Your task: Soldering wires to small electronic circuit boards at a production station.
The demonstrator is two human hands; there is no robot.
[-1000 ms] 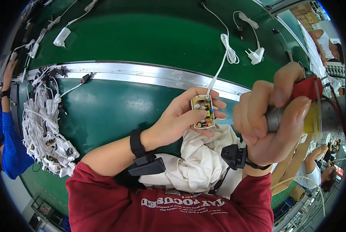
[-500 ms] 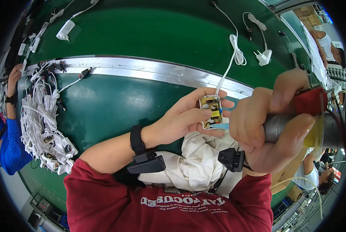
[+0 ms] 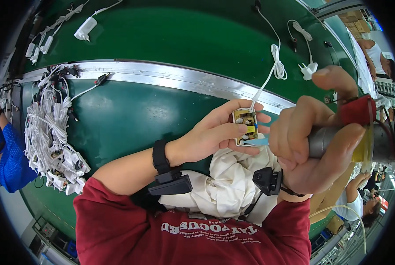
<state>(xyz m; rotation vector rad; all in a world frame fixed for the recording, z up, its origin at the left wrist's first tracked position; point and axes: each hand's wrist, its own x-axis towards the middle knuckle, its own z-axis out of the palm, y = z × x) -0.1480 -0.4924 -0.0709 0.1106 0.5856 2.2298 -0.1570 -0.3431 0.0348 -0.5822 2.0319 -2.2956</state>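
Note:
My left hand [image 3: 210,132] holds an opened white power adapter [image 3: 245,119], thumb over its face, with the yellowish circuit board showing. A white cable [image 3: 274,62] runs up from its top end onto the green surface beyond. My right hand [image 3: 310,145] is wrapped round a grey cylindrical tool [image 3: 323,140] with a red block [image 3: 357,110] on its upper side. From that fist a tapered light-blue tip [image 3: 258,141] points left, reaching the lower end of the board; whether it touches cannot be made out. The right index finger is raised off the red block.
A heap of white adapters and bundled cables [image 3: 51,132] lies at the left of the bench [image 3: 118,115]. A metal rail [image 3: 162,75] divides the bench from a green conveyor-like surface [image 3: 162,35] with more adapters [image 3: 86,27]. White cloth [image 3: 228,176] covers my lap. Other people sit at both sides.
My right index finger has lifted away from the red block. Both hands appear slightly farther right in view, the blue tip staying at the board. Cables on the far surface have shifted right too.

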